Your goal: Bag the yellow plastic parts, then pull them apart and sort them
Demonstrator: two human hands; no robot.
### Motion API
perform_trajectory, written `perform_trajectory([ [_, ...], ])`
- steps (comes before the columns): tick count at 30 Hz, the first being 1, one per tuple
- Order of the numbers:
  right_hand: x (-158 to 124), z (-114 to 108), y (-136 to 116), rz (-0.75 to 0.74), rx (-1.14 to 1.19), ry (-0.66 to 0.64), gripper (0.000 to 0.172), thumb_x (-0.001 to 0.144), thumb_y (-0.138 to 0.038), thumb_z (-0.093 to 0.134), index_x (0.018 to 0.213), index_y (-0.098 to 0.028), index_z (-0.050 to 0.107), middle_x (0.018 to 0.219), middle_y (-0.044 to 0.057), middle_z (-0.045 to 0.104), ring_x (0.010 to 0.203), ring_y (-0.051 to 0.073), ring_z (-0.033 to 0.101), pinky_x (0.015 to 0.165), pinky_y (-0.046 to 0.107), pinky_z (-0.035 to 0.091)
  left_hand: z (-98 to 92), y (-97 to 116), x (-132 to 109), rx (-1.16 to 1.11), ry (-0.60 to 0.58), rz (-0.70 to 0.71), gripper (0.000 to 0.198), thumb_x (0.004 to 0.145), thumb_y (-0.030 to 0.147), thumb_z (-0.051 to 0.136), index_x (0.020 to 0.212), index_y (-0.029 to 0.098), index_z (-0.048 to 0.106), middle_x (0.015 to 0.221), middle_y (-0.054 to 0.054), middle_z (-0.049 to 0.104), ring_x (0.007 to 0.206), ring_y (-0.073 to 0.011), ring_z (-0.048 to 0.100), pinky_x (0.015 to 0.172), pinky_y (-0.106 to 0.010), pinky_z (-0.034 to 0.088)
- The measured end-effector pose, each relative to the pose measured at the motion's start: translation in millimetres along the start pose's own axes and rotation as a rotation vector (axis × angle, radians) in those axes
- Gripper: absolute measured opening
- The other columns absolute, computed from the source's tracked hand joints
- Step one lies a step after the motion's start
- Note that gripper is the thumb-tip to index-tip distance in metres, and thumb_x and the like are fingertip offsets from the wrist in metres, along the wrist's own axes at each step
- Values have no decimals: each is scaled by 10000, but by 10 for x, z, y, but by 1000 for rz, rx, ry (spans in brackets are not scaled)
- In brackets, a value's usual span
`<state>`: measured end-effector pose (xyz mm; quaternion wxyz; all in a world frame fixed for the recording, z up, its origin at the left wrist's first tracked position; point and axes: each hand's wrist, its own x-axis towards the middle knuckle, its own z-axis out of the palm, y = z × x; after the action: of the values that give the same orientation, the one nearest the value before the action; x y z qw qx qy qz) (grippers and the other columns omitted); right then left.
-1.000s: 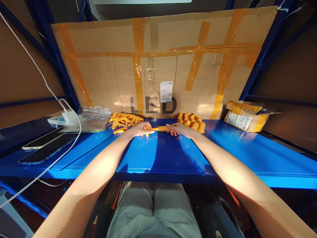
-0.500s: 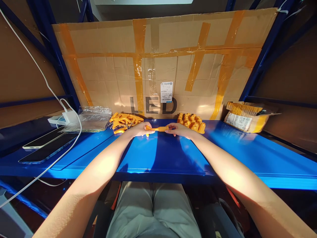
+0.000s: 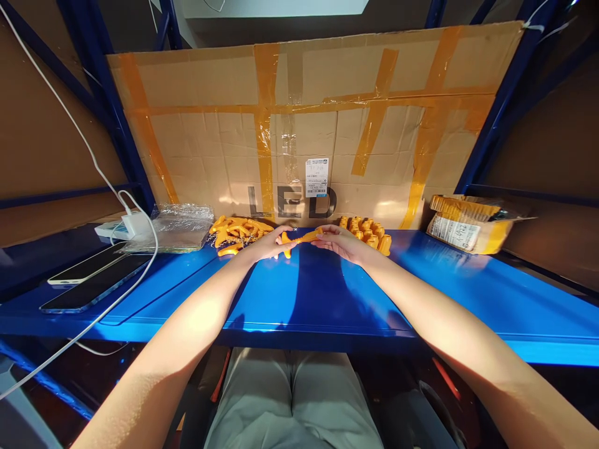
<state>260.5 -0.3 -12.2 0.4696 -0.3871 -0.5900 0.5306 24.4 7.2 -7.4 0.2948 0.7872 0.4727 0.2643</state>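
Between my two hands, above the blue shelf, is an orange plastic piece [image 3: 304, 238] with a T-shaped left end and a long stem. My left hand [image 3: 270, 244] grips the T-shaped end, fingers closed. The other end is pinched in my right hand [image 3: 337, 242], and the fingers partly cover it. Close behind my left hand lies a pile of orange plastic parts [image 3: 236, 229] with small dark chains. Short orange cylinder-like parts [image 3: 367, 232] stand grouped just beyond my right hand.
On the left are two phones [image 3: 96, 280], a white charger with a cable [image 3: 136, 223] and a clear plastic bag [image 3: 182, 227]. An open taped box [image 3: 468, 224] stands at the right. A cardboard sheet [image 3: 210, 149] closes the back of the blue shelf [image 3: 421, 293].
The orange piece has tilted, its right end now higher than its left. My right hand has turned slightly with it. The view has shifted a little.
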Motion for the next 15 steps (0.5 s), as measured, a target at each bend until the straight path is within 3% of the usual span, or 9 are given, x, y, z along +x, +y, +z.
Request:
perform_trajectory([
  [4, 153, -68, -57, -172, -108, 177, 308, 755, -250, 750, 949, -231, 511, 1011, 42, 688, 939, 177, 693, 871, 329, 551, -11, -2, 28, 20, 122, 20, 660, 889, 508, 590, 1446, 236, 362, 848, 4, 643, 588, -114, 609, 536, -222, 452],
  [7, 264, -166, -86, -329, -505, 299, 311, 769, -244, 712, 1011, -231, 519, 1073, 51, 669, 1000, 206, 651, 880, 350, 524, -7, -41, 58, 70, 156, 22, 605, 908, 487, 565, 1422, 216, 401, 846, 2, 637, 579, -113, 602, 575, -234, 479],
  [11, 327, -210, -77, -381, -1163, 210, 272, 854, -120, 539, 1119, -181, 549, 1144, 115, 661, 1038, 247, 618, 894, 358, 457, 3, -88, 76, 143, 112, 31, 568, 910, 493, 548, 1381, 190, 454, 804, 2, 645, 570, -126, 604, 603, -253, 486],
  [15, 352, -114, -2, -301, -1665, 40, 397, 880, -16, 382, 1199, -150, 576, 1236, 162, 628, 1093, 279, 619, 935, 392, 394, 4, -103, 90, 163, 102, 41, 545, 893, 510, 563, 1332, 191, 513, 754, 3, 655, 591, -144, 615, 612, -254, 477],
])
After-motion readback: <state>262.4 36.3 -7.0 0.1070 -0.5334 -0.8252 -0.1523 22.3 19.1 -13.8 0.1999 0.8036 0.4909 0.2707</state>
